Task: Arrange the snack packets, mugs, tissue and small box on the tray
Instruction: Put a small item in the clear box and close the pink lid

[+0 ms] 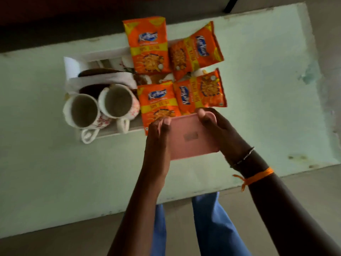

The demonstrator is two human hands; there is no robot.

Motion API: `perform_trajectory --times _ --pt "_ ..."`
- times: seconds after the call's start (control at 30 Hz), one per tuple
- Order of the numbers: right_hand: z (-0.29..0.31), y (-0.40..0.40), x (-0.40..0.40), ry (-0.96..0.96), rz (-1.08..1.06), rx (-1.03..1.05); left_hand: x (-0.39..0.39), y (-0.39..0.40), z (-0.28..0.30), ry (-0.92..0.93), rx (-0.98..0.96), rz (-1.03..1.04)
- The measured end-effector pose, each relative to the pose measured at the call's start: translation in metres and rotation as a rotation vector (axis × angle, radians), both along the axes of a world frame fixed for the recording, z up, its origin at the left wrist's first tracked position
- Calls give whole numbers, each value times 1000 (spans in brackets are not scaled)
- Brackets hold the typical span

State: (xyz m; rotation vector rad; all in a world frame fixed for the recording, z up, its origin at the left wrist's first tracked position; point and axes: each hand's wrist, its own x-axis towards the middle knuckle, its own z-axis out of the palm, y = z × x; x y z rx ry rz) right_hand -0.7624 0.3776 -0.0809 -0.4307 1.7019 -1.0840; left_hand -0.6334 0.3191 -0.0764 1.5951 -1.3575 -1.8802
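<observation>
Both hands hold a small pink box (190, 136) just in front of the tray, its far edge over the near snack packets. My left hand (158, 137) grips its left side and my right hand (219, 130) its right side. Several orange snack packets (149, 47) lie on the right half of the white tray (103, 53). Two white mugs (83, 110) (118, 103) stand upright at the tray's near left. Folded white tissue (103, 80) lies behind the mugs over a dark item.
The tray sits on a pale green table (267, 89) with worn paint; its near edge runs diagonally below my forearms. Blue trouser legs (208, 222) and the floor show beneath. A dark wall lies beyond the table's far edge.
</observation>
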Motion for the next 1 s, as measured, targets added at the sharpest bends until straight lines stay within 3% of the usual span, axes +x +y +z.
perform_trajectory --times 0.1,0.23,0.43,0.57,0.77,1.0 --pt "1 -36 59 65 -146 56 47 -26 5 33 -23 63" --pt "12 -71 113 247 -155 -59 98 -55 16 21 -100 126" --pt "31 -117 153 231 -153 -137 134 -107 36 5 -123 99" --pt "34 -154 138 259 -263 -184 126 -158 42 73 -101 62" --pt "25 -216 98 159 -229 -61 108 -222 30 -86 -238 14" --pt "-11 -265 62 520 2 106 89 -274 -7 -323 -358 -80"
